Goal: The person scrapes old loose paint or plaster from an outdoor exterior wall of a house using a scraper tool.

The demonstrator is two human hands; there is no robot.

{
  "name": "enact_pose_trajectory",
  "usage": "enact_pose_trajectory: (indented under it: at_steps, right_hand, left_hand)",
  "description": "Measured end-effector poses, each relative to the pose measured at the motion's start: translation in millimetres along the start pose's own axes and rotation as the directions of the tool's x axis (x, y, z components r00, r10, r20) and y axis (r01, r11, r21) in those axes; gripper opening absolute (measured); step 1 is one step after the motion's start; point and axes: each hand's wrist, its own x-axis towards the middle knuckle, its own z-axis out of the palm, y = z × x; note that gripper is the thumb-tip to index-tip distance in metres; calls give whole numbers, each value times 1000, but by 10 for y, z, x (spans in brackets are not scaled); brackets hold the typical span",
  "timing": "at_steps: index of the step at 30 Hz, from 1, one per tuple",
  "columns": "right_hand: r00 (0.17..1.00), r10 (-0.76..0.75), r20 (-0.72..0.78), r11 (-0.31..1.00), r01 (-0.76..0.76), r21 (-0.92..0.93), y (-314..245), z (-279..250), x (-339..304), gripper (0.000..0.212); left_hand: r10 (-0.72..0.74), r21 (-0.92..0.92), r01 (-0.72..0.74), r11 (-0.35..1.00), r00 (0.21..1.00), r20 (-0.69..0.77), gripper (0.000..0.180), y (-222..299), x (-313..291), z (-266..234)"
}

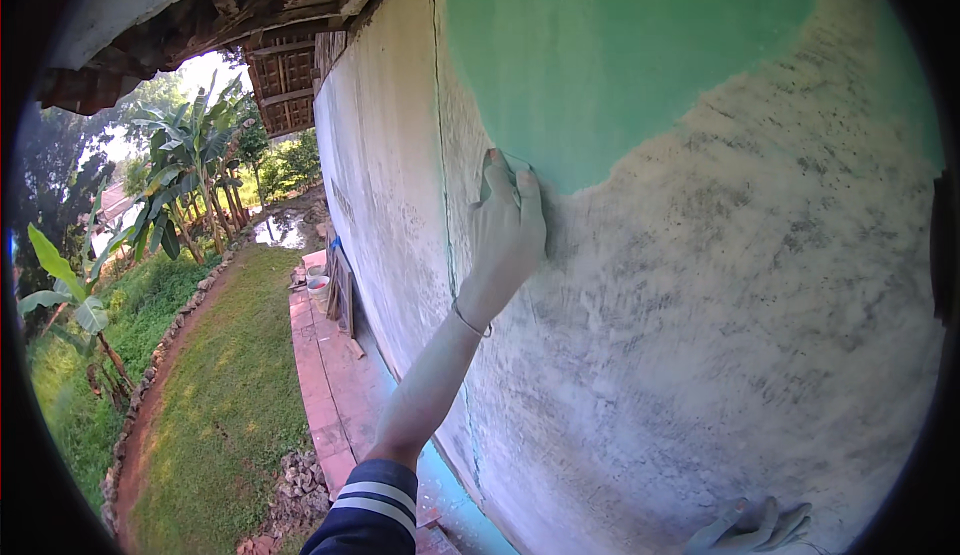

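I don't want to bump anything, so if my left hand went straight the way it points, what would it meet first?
Likely the broad green painted patch on the mottled grey-white wall, just beyond the left hand; exact depth is unclear, though it looks close to the wall.

Passable wall (pixel 700 345) below green patch (pixel 620 65), my left hand (pixel 507 225) blocking its lower-left edge, my right hand (pixel 752 532) obstructing farther below

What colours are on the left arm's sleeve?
The sleeve is dark navy blue with white stripes; the head view shows it best.
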Motion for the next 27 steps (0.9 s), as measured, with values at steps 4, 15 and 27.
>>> enact_pose_trajectory:
  at_steps: [4, 15, 27]
  right_hand:
    - [998, 55, -39, 998, -55, -11, 62, 99, -164, 33]
    - [998, 53, 43, 999, -53, -1, 141, 220, -371, 35]
    - [995, -52, -84, 984, 65, 166, 285, 404, -389, 40]
  left_hand:
    - [-81, 3, 81, 997, 983, 164, 69, 130, -85, 14]
    - [-610, 53, 611, 790, 791, -40, 48, -3585, -2874, 194]
    - [-679, -267, 635, -725, -592, 435, 58, -2394, -8326, -3527]
